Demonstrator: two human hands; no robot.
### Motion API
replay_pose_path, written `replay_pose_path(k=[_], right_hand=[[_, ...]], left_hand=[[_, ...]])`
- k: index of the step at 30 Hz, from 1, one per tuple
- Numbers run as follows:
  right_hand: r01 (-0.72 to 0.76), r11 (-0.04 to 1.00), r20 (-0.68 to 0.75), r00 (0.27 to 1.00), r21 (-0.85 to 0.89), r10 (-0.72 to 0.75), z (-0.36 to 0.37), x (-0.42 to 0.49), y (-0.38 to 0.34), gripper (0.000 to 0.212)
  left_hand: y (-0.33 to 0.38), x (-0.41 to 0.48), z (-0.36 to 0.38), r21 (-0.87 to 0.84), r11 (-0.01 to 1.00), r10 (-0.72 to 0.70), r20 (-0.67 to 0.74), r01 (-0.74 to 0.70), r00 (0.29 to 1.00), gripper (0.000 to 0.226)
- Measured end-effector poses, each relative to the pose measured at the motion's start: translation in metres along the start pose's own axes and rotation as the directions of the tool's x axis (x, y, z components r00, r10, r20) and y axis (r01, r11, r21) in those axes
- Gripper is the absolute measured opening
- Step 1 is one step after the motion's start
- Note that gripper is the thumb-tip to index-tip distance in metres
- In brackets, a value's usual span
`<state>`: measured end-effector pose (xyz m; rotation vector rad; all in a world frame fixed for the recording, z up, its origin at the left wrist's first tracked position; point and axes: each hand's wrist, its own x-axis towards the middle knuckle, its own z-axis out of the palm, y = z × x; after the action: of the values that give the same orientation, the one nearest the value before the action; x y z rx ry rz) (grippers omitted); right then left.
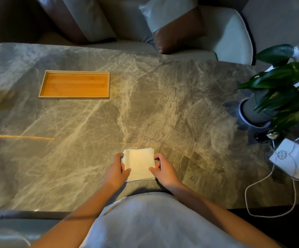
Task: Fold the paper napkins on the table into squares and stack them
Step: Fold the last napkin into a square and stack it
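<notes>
**Entry: napkin stack (139,163) — near middle of the counter, held at both sides**

The white square napkin stack is lying flat on the marble counter (163,104), with the edges of several layers showing. The left grip (117,170) is pinching the stack's left edge, thumb on top. The right grip (163,170) is pinching the right edge likewise. A wooden tray (74,85) is sitting well apart, far left. A potted plant (252,113), a white packet (291,158) and a cable (248,194) are occupying the right end.
</notes>
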<state>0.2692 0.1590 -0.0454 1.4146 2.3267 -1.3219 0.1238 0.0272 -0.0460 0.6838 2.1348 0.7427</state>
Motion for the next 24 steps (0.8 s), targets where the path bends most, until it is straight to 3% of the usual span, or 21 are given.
replay_pose_path(k=[7, 9, 12, 14, 16, 19, 24], right_hand=[[0.02, 0.999, -0.034, 0.999, -0.049, -0.021, -0.002, -0.003, -0.002, 0.051], [0.111, 0.981, -0.075, 0.989, -0.162, -0.124, -0.005, -0.005, -0.004, 0.055], [0.301, 0.854, -0.004, 0.943, -0.425, -0.334, -0.006, -0.007, -0.009, 0.061], [0.392, 0.745, 0.128, 0.913, -0.54, -0.388, 0.001, -0.007, -0.013, 0.068], [0.413, 0.694, 0.235, 0.91, -0.59, -0.342, 0.007, -0.005, -0.009, 0.071], [0.353, 0.728, 0.28, 0.933, -0.587, -0.227, 0.0, -0.001, 0.006, 0.075], [0.332, 0.758, 0.249, 0.941, -0.562, -0.227, -0.004, 0.002, 0.014, 0.079]], left_hand=[[-0.006, -0.001, 0.002, -0.02, 1.0, 0.003, -0.041, -0.004, 0.999, 0.061], [-0.006, -0.001, -0.001, 0.14, 0.986, 0.11, -0.109, -0.094, 0.988, 0.063], [-0.003, -0.003, 0.0, 0.484, 0.831, 0.327, -0.024, -0.275, 0.945, 0.066], [-0.005, -0.004, 0.008, 0.644, 0.674, 0.343, 0.162, -0.363, 0.925, 0.068], [-0.013, -0.003, 0.013, 0.709, 0.594, 0.274, 0.266, -0.38, 0.924, 0.067], [-0.028, -0.003, 0.005, 0.693, 0.649, 0.188, 0.255, -0.315, 0.949, 0.064], [-0.036, -0.006, 0.0, 0.665, 0.707, 0.173, 0.17, -0.242, 0.97, 0.066]])
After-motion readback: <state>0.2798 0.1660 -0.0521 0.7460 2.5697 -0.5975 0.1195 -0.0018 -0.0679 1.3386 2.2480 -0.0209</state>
